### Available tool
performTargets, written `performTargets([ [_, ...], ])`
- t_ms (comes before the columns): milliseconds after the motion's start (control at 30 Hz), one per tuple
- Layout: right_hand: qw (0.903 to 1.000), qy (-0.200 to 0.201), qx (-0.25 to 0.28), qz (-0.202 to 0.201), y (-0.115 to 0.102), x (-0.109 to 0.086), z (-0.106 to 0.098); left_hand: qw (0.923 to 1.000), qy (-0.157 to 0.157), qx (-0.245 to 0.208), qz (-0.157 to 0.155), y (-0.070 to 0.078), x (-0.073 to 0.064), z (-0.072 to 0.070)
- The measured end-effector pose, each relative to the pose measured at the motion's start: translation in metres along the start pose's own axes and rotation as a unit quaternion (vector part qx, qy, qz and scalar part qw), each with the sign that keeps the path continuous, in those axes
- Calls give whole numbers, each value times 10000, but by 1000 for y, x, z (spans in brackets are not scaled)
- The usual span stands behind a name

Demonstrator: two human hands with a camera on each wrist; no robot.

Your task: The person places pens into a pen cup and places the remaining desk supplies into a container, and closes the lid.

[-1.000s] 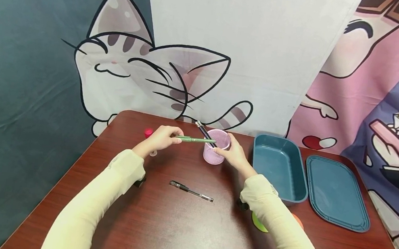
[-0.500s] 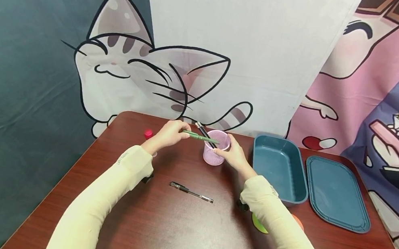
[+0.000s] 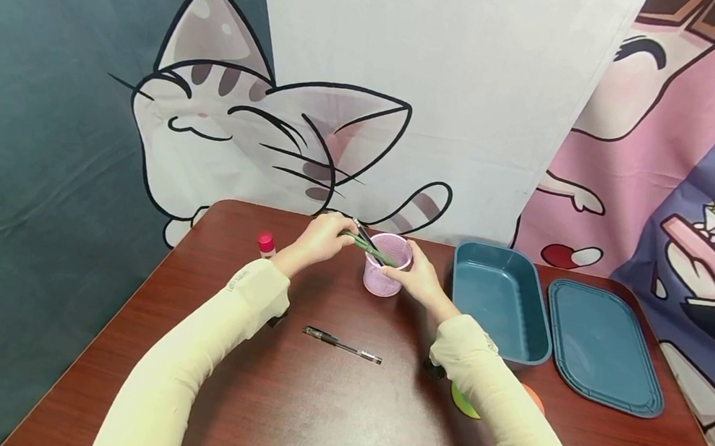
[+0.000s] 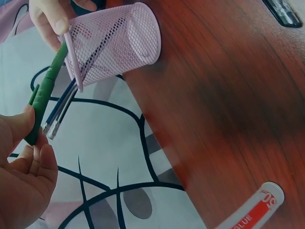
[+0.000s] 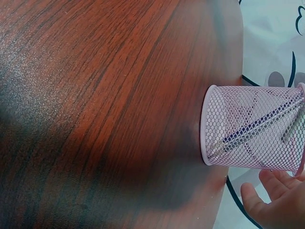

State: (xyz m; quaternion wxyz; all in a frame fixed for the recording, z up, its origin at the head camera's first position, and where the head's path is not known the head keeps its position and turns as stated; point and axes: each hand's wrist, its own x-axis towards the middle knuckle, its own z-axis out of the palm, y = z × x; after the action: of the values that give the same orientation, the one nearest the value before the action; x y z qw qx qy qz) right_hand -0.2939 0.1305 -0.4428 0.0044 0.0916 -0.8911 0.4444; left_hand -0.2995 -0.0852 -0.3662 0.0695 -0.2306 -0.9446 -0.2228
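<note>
My left hand (image 3: 323,239) pinches a green pen (image 4: 44,95) near its clip end, between thumb and fingers. The pen slants down, its far end inside the mouth of a pink mesh pen holder (image 3: 381,282). Through the mesh in the right wrist view, that end shows as a greenish shape just below the rim. My right hand (image 3: 419,274) grips the pen holder (image 5: 257,126) at its rim from the right side. Two dark pencils (image 4: 63,107) with silvery ends lean in the holder, sticking out beside the green pen.
A black gel pen (image 3: 342,345) lies across the wooden table (image 3: 310,421). Left of the holder stands a red-capped glue stick (image 3: 266,244). To the right are a blue box (image 3: 499,303) and its lid (image 3: 606,347). A green rounded piece (image 3: 463,403) peeks from under the right sleeve.
My left hand has moved right toward the pen holder. The green pen has gone from level above the rim to tilted with its end inside. My right hand stays on the holder.
</note>
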Motion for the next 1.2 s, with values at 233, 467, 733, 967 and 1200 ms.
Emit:
performTargets([
  [233, 10000, 7, 18, 5, -1, -1, 0, 9999, -37, 51, 116, 6, 5, 7],
  [467, 10000, 16, -3, 16, -1, -1, 0, 9999, -152, 53, 43, 11, 10, 17],
  [733, 10000, 3, 59, 3, 0, -1, 0, 9996, -256, 20, -92, 16, 13, 28],
  [967, 10000, 7, 22, -48, -2, -1, -1, 9996, -242, -68, -98, 15, 16, 35],
  [1200, 10000, 36, 49, -57, -3, -1, 0, 9996, -140, -89, -209, 13, 17, 41],
])
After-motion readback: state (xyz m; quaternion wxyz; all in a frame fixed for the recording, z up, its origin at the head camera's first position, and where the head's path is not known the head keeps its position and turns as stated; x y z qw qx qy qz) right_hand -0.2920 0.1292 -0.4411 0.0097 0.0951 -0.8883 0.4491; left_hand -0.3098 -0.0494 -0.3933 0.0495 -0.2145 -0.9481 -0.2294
